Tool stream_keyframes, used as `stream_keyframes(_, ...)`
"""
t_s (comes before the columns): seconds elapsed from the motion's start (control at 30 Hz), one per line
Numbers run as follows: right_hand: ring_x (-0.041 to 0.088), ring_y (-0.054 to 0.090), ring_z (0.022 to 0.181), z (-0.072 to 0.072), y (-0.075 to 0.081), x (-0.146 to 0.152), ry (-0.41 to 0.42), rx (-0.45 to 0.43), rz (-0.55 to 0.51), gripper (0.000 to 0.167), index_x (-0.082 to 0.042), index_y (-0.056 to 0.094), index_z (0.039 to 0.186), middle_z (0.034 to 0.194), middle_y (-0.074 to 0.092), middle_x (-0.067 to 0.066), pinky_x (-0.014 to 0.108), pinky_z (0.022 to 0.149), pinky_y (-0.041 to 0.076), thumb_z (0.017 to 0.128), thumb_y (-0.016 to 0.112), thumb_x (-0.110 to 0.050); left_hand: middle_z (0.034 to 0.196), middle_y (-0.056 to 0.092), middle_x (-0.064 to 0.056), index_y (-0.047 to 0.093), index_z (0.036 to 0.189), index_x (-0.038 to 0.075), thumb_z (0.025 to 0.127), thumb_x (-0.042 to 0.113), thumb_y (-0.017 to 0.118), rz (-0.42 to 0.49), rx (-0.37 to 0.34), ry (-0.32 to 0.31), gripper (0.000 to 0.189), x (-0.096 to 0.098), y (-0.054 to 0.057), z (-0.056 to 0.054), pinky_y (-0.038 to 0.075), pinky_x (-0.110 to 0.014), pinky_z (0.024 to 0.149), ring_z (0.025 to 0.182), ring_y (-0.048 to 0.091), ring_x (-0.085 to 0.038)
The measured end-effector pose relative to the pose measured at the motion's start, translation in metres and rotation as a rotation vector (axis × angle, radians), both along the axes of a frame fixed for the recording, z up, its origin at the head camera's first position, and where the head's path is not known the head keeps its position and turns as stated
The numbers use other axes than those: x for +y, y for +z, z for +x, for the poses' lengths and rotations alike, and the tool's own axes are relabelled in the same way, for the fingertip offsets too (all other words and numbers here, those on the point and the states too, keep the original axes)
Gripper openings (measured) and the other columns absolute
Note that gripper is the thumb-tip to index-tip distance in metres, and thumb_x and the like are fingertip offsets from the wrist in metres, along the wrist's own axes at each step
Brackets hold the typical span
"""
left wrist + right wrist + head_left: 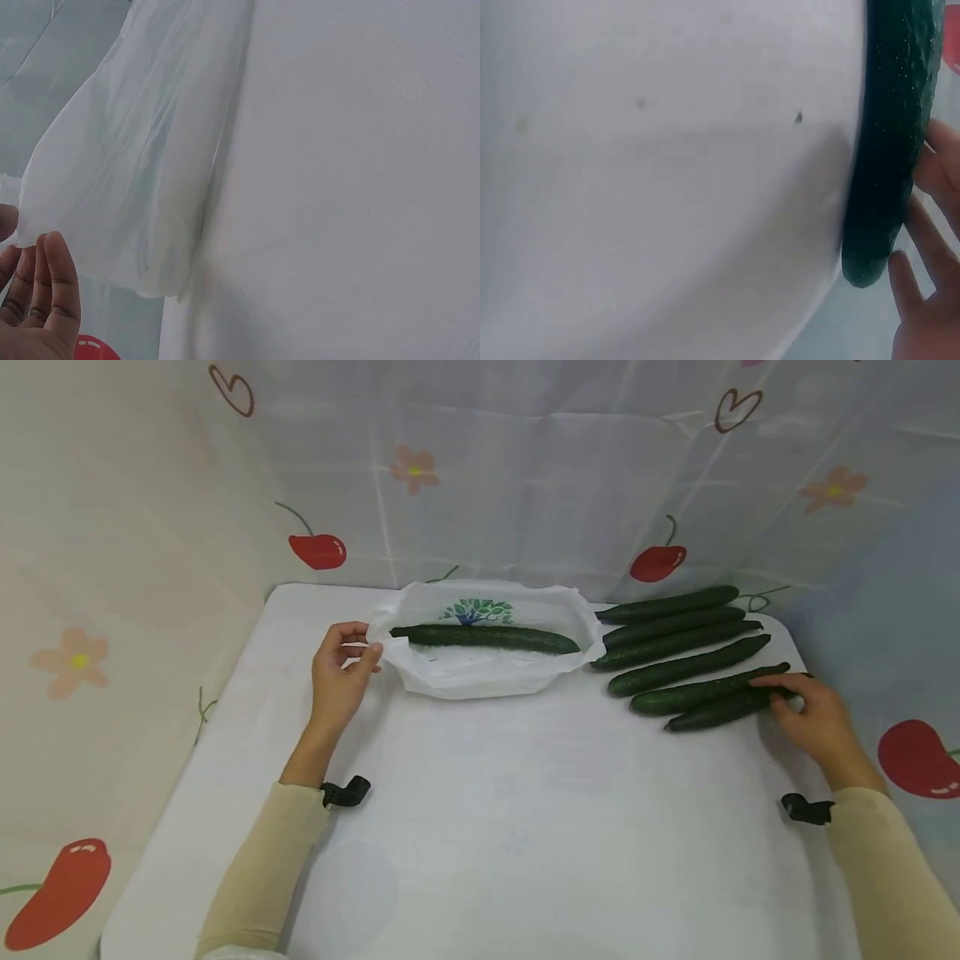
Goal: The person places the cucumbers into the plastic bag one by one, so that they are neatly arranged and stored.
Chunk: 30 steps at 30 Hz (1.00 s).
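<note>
A white plastic bag with a green tree print lies on the table, its mouth spread. One dark green cucumber lies inside it. My left hand pinches the bag's left edge between thumb and fingers; the left wrist view shows the bag's thin side stretched from the fingertips. On the right, several cucumbers lie side by side at a slant. My right hand holds the right end of the nearest cucumber, its fingers along the side in the right wrist view.
The white table has rounded corners and reaches back to a curtain printed with cherries, flowers and hearts. A dark wrist camera is strapped to the left wrist, another to the right.
</note>
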State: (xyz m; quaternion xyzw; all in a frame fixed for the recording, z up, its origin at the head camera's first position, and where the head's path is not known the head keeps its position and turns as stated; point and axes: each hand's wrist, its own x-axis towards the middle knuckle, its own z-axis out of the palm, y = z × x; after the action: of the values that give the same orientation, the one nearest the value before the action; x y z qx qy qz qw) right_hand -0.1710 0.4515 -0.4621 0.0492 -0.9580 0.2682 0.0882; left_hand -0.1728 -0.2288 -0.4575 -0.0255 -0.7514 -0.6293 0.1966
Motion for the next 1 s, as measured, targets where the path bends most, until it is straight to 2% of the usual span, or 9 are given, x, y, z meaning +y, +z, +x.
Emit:
stream_keyframes(0.07,-0.021,0.033,0.105,-0.001,-0.001,0.003,0.027,0.012,0.016,0.033,-0.006,0.076,0.125,0.132,0.067,0.024,0.018,0.080,0.031,0.099,0.056,0.003,0.110,0.065,0.001,0.064,0.129,-0.001,0.102,0.006,0.071,0.019,0.012,0.015,0.029,0.000,-0.001,0.000,0.064,-0.015,0.073,0.088,0.067,-0.010)
stream_keyframes(0.17,-0.014,0.037,0.102,-0.004,0.001,0.006,0.080,0.036,0.059,0.036,-0.005,0.075,0.123,0.130,0.069,0.027,0.021,0.081,0.031,0.092,0.063,0.007,0.107,0.065,0.003,0.065,0.126,-0.002,0.102,0.002,0.069,0.038,0.027,0.031,0.025,0.000,-0.002,0.000,0.065,-0.016,0.073,0.086,0.067,-0.010)
stream_keyframes(0.27,0.015,0.050,0.102,-0.006,0.005,0.010,0.112,0.018,0.115,0.037,-0.004,0.073,0.124,0.132,0.066,0.031,0.038,0.088,0.037,0.089,0.069,0.005,0.105,0.065,0.003,0.066,0.124,-0.003,0.101,0.000,0.069,0.053,0.038,0.030,0.024,0.001,-0.001,0.000,0.065,-0.016,0.073,0.085,0.067,-0.010)
stream_keyframes(0.37,0.045,0.053,0.110,-0.006,0.008,0.014,0.116,-0.052,0.141,0.040,-0.002,0.069,0.128,0.137,0.061,0.036,0.065,0.096,0.033,0.089,0.074,0.001,0.106,0.065,0.001,0.066,0.124,-0.005,0.100,-0.002,0.069,0.069,0.045,0.016,0.024,0.002,-0.001,-0.001,0.066,-0.017,0.073,0.084,0.067,-0.010)
stream_keyframes(0.4,0.052,0.053,0.113,-0.007,0.008,0.016,0.120,-0.071,0.147,0.042,-0.001,0.068,0.130,0.138,0.059,0.039,0.073,0.098,0.029,0.089,0.075,0.000,0.106,0.065,0.001,0.065,0.124,-0.006,0.100,-0.003,0.069,0.072,0.046,0.013,0.024,0.003,-0.002,-0.001,0.066,-0.017,0.073,0.084,0.067,-0.010)
stream_keyframes(0.47,0.057,0.051,0.120,-0.007,0.009,0.019,0.122,-0.099,0.155,0.045,-0.001,0.066,0.131,0.140,0.057,0.040,0.079,0.100,0.026,0.088,0.077,-0.001,0.106,0.064,0.000,0.064,0.125,-0.008,0.100,-0.005,0.068,0.075,0.045,0.010,0.025,0.003,-0.002,-0.002,0.066,-0.017,0.073,0.084,0.067,-0.010)
stream_keyframes(0.67,0.059,0.051,0.121,-0.009,0.008,0.022,0.160,-0.063,0.189,0.049,-0.003,0.068,0.128,0.135,0.059,0.036,0.074,0.092,0.041,0.082,0.083,0.003,0.106,0.064,-0.002,0.062,0.125,-0.013,0.100,-0.008,0.066,0.068,0.033,0.016,0.025,0.004,-0.001,-0.001,0.065,-0.015,0.074,0.083,0.066,-0.010)
stream_keyframes(0.9,0.052,0.043,0.116,-0.002,0.005,0.024,0.183,-0.010,0.172,0.044,-0.002,0.074,0.120,0.130,0.057,0.032,0.057,0.088,0.036,0.079,0.087,0.008,0.103,0.064,-0.003,0.062,0.122,-0.014,0.100,-0.009,0.065,0.086,0.037,-0.002,0.023,0.012,0.018,0.009,0.065,-0.016,0.074,0.082,0.067,-0.010)
stream_keyframes(1.0,0.054,0.043,0.121,-0.001,0.004,0.024,0.176,-0.020,0.155,0.045,-0.003,0.074,0.122,0.132,0.058,0.033,0.061,0.093,0.038,0.080,0.086,0.008,0.103,0.064,-0.003,0.062,0.122,-0.013,0.100,-0.009,0.065,0.082,0.031,0.000,0.023,0.010,0.014,0.007,0.066,-0.016,0.075,0.082,0.067,-0.010)
